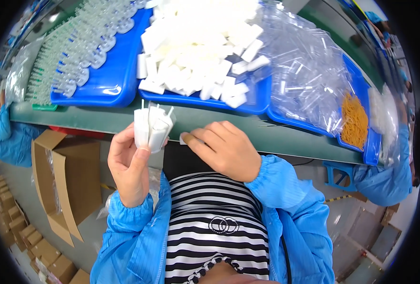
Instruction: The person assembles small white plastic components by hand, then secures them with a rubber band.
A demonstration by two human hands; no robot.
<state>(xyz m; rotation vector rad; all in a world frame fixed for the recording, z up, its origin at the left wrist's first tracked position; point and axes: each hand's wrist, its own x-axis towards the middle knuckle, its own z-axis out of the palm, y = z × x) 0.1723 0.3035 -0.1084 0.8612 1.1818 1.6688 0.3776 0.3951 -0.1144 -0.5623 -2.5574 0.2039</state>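
Observation:
My left hand (130, 163), raised just in front of the table edge, pinches a small bundle of white pieces (152, 127) between thumb and fingers. Thin pale stems poke up from the top of the bundle. To its right, my right hand (224, 147) is at the table edge with its fingers curled. A small white piece (182, 139) shows at those fingertips, mostly hidden. Beyond my hands, a blue tray (205, 102) is heaped with similar white block-like pieces, overexposed in the picture.
Another blue tray (101, 92), at left, holds rows of clear plastic parts (84, 52). At right are clear plastic sleeves (309, 75) and orange rubber bands (354, 120). An open cardboard box (75, 175) stands on the floor at left. Blue-sleeved people (8, 137) sit at both sides.

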